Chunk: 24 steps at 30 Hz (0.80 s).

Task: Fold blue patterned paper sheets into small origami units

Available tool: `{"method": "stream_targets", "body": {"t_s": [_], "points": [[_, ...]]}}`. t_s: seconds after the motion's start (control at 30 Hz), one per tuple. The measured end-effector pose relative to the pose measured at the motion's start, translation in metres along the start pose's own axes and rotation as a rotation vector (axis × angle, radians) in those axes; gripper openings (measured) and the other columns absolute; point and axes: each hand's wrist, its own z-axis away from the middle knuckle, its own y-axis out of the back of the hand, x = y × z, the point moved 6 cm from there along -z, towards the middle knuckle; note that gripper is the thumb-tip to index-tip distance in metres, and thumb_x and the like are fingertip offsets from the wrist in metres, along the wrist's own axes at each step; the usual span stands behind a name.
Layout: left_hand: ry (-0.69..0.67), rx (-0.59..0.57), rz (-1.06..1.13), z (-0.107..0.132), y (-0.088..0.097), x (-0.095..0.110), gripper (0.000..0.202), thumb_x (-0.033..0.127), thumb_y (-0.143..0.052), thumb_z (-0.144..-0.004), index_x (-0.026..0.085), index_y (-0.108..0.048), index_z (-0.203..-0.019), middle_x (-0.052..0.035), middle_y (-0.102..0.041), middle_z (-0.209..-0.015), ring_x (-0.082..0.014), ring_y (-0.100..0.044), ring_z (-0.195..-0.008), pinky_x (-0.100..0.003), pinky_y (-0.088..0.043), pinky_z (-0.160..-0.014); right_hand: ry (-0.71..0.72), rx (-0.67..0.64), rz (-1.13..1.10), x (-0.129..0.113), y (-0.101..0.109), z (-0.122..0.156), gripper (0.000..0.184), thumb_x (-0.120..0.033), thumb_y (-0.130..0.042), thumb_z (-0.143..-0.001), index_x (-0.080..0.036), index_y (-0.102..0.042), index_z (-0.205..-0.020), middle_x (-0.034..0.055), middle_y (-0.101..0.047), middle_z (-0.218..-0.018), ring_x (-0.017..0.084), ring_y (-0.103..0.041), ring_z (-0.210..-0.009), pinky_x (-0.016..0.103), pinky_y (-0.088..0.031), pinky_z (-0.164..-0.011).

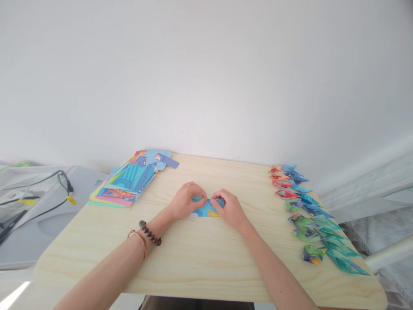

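Note:
A folded sheet of blue patterned paper [204, 210] with some yellow lies at the middle of the wooden table, its long edge facing me. My left hand [188, 199] pinches its upper left part, thumb on top and fingers curled behind. On the upper right part, my right hand [228, 207] grips the paper the same way. Both thumbs nearly meet along the far edge. The fingertips behind the paper are partly hidden.
A pile of printed paper sheets [129, 176] sits at the table's back left. Folded paper pieces in red, blue and green [303, 232] line the right side. A white wall [206, 86] stands behind. Left of the table, cables [61, 178] lie on a grey surface.

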Motion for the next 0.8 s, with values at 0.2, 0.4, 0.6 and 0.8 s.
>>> {"method": "stream_targets", "body": {"t_s": [0.2, 0.4, 0.6, 0.8], "points": [[0.055, 0.028, -0.038, -0.0027, -0.0034, -0.0041, 0.016, 0.034, -0.06, -0.08, 0.019, -0.067, -0.082, -0.0042, -0.069, -0.084, -0.0208, -0.061, -0.087, -0.044, -0.038, -0.098, 0.048, 0.034, -0.038, -0.0074, 0.0031, 0.0, 0.008, -0.021, -0.054, -0.081, -0.019, -0.062, -0.077, 0.0009, -0.063, -0.075, 0.013, -0.058, -0.07, 0.025, -0.046, -0.064], [0.076, 0.033, 0.006, -0.0044, -0.005, -0.0069, 0.016, 0.033, -0.058, -0.081, 0.019, -0.066, -0.081, -0.0012, -0.07, -0.083, -0.0163, -0.064, -0.081, -0.046, -0.026, -0.109, 0.067, 0.044, -0.071, -0.0065, 0.0016, 0.0003, 0.008, -0.019, -0.055, -0.079, -0.019, -0.063, -0.079, 0.0011, -0.063, -0.077, 0.013, -0.057, -0.071, 0.025, -0.045, -0.067], [0.072, 0.045, 0.046, -0.002, -0.0036, -0.0097, 0.014, 0.029, -0.057, -0.079, 0.017, -0.064, -0.074, -0.0012, -0.069, -0.078, -0.0152, -0.063, -0.076, -0.043, -0.028, -0.109, 0.057, 0.027, -0.091, -0.0055, 0.0006, 0.0011, 0.007, -0.019, -0.055, -0.079, -0.018, -0.062, -0.079, 0.0018, -0.063, -0.079, 0.013, -0.058, -0.073, 0.024, -0.045, -0.069], [0.05, -0.011, 0.078, 0.0016, -0.0018, -0.0096, 0.011, 0.025, -0.056, -0.076, 0.017, -0.061, -0.071, 0.002, -0.066, -0.073, -0.0126, -0.061, -0.071, -0.041, -0.021, -0.113, 0.031, -0.023, -0.123, -0.0072, -0.0009, 0.0033, 0.009, -0.024, -0.056, -0.079, -0.018, -0.063, -0.079, 0.0018, -0.064, -0.079, 0.013, -0.058, -0.074, 0.024, -0.044, -0.069]]}}
